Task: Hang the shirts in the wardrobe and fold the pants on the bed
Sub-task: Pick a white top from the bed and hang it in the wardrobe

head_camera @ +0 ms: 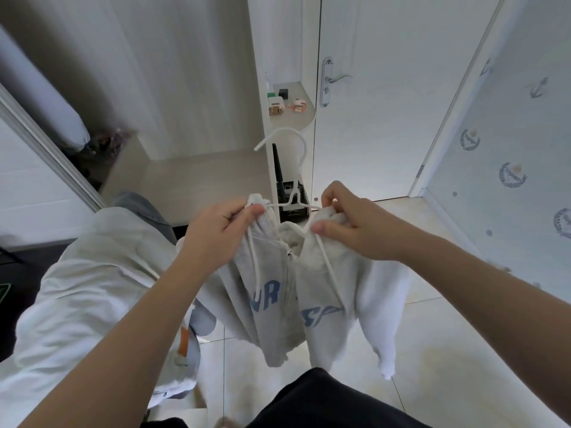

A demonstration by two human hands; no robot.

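Head view: the person stands on the pale tiled floor facing an open white wardrobe, holding up a light grey zip-up hoodie with blue lettering and white drawstrings. The hoodie is threaded on a white plastic hanger, whose hook rises above the collar toward the wardrobe's dividing panel.

The left hand has its grip clamped on the hoodie's shoulder at one end of the hanger bar, thumb pressed over bunched cloth. The right hand pinches the other shoulder the same way, its grip closed on fabric just beside the bar's far end. The garment's body and sleeves hang between the forearms, clear of the floor.

A heap of pale clothes lies to the left, below the left forearm. Beyond the wardrobe a rounded corner shelf carries small items, beside a white door with a silver lever handle. Anchor-patterned wallpaper covers the right-hand wall.
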